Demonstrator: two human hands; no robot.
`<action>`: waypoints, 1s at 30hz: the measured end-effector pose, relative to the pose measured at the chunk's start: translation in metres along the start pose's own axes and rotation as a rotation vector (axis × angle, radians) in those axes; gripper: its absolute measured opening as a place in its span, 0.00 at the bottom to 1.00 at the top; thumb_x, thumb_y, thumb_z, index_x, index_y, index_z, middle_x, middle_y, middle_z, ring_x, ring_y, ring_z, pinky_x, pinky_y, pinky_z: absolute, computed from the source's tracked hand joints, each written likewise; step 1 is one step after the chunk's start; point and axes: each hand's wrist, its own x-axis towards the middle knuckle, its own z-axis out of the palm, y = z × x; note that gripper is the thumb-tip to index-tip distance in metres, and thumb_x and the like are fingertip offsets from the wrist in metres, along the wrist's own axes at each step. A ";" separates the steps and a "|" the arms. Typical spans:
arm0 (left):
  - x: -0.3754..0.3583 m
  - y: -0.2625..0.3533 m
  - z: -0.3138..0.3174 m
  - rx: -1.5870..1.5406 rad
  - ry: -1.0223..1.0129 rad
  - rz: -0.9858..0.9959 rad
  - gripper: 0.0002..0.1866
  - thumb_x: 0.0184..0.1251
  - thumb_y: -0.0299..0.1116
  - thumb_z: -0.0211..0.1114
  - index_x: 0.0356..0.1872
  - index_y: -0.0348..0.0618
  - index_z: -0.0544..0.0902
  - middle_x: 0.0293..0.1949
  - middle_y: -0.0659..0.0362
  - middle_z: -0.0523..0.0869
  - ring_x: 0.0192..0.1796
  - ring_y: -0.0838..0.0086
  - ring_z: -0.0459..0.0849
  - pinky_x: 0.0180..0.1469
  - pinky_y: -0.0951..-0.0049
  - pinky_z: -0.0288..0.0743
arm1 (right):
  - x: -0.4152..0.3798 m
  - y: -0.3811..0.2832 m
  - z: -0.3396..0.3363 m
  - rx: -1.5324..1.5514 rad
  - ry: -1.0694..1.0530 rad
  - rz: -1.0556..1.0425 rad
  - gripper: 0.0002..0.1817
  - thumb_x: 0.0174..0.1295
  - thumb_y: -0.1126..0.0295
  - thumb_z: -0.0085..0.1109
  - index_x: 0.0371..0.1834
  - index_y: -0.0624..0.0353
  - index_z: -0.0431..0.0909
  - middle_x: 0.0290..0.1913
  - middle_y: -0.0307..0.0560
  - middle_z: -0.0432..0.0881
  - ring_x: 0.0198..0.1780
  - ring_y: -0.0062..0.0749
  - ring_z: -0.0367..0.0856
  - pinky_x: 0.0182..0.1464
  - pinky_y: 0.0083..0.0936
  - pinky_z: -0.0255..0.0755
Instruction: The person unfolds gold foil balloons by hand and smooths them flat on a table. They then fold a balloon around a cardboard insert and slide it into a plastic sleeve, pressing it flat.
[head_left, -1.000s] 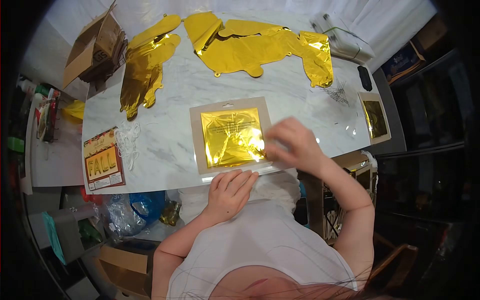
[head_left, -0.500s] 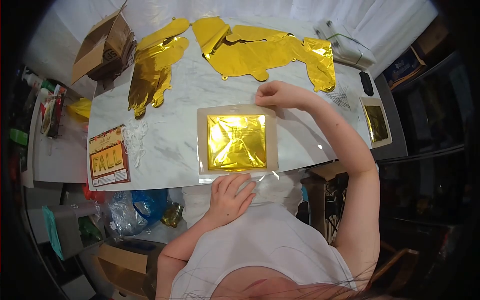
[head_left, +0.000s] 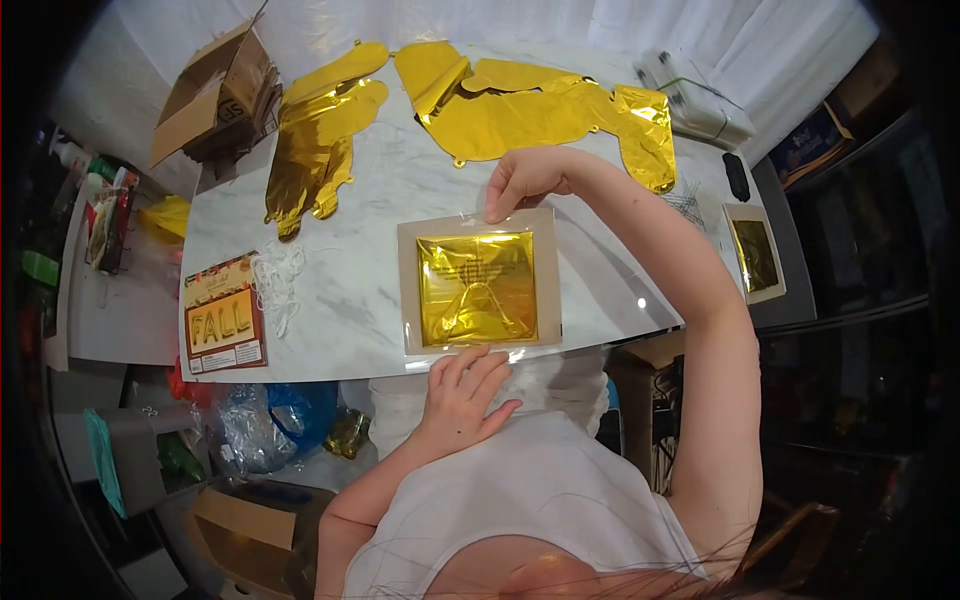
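Observation:
A folded gold foil balloon (head_left: pixel 478 295) lies on a beige card (head_left: pixel 410 285) inside a clear plastic bag (head_left: pixel 535 352), close to the near edge of the table. With thumb and fingers pinched together, my right hand (head_left: pixel 525 180) holds the bag at its far edge. My left hand (head_left: pixel 465 400) rests at the near edge, fingers extended and slightly apart, fingertips touching the plastic. Unfolded gold foil balloons (head_left: pixel 520 115) are spread across the far side, and another gold foil piece (head_left: pixel 305 150) lies to the left.
A FALL balloon package (head_left: pixel 222 315) and white string (head_left: pixel 278 285) lie at the left. An open cardboard box (head_left: pixel 215 95) stands far left. At the right are a stack of plastic bags (head_left: pixel 695 105), a black object (head_left: pixel 736 177) and another packed gold foil (head_left: pixel 755 252).
My right hand has moved left along the bag's far edge, from its right corner towards the middle. My left hand stays at the near edge, its thumb now farther out.

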 end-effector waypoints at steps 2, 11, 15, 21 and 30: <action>-0.003 -0.002 0.002 -0.019 -0.001 -0.002 0.27 0.60 0.44 0.83 0.57 0.47 0.84 0.67 0.60 0.84 0.70 0.60 0.80 0.69 0.54 0.65 | 0.003 -0.001 -0.002 -0.048 -0.011 -0.001 0.11 0.66 0.63 0.80 0.46 0.57 0.93 0.44 0.38 0.94 0.44 0.22 0.91 0.51 0.22 0.81; -0.004 -0.004 0.002 -0.020 -0.011 0.015 0.28 0.60 0.45 0.83 0.59 0.46 0.85 0.69 0.58 0.84 0.71 0.60 0.80 0.70 0.53 0.65 | 0.031 -0.030 0.016 0.063 -0.021 0.068 0.15 0.69 0.57 0.78 0.49 0.55 0.93 0.41 0.35 0.93 0.40 0.19 0.89 0.45 0.20 0.81; -0.005 -0.004 0.002 -0.012 -0.013 0.014 0.28 0.60 0.45 0.83 0.59 0.46 0.85 0.69 0.59 0.84 0.71 0.60 0.79 0.70 0.53 0.65 | 0.056 -0.029 0.020 0.040 -0.099 0.004 0.14 0.67 0.61 0.80 0.48 0.57 0.93 0.41 0.36 0.93 0.39 0.19 0.89 0.44 0.18 0.80; -0.006 -0.004 0.002 0.002 -0.028 0.009 0.28 0.60 0.45 0.83 0.59 0.46 0.85 0.71 0.59 0.83 0.72 0.61 0.79 0.70 0.53 0.65 | 0.061 -0.034 0.018 0.084 -0.156 0.001 0.11 0.64 0.67 0.82 0.45 0.58 0.93 0.39 0.39 0.93 0.36 0.20 0.89 0.40 0.19 0.81; -0.005 -0.003 0.001 0.006 -0.030 0.001 0.28 0.60 0.44 0.82 0.59 0.47 0.85 0.71 0.58 0.82 0.72 0.61 0.79 0.70 0.52 0.66 | 0.067 -0.045 0.017 0.004 -0.162 -0.063 0.11 0.63 0.68 0.83 0.45 0.57 0.93 0.38 0.36 0.92 0.36 0.18 0.87 0.40 0.19 0.79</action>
